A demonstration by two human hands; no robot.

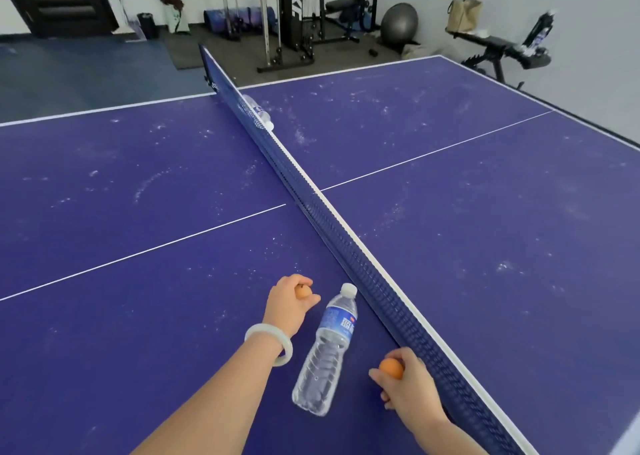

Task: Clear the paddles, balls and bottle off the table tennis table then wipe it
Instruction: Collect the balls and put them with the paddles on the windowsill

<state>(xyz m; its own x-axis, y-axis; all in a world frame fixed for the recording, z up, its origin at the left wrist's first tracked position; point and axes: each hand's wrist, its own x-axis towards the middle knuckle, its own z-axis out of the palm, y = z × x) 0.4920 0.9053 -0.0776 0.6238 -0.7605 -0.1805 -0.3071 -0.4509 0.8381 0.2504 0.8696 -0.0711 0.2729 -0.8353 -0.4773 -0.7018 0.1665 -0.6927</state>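
- Left hand (289, 305): fingers (311, 300) clamped on orange ball (303, 292); right hand (410, 387): fingers (377, 376) clamped on second ball (391, 368); both probably light, rigid, roll-prone.
- Bottle (329, 347): lying on desk (138, 316) between both sets of fingers; likely smooth, crushable; grip at label.

A weight machine (298, 14), grey exercise ball (400, 21) and black bench (498, 44) stand along the far wall.
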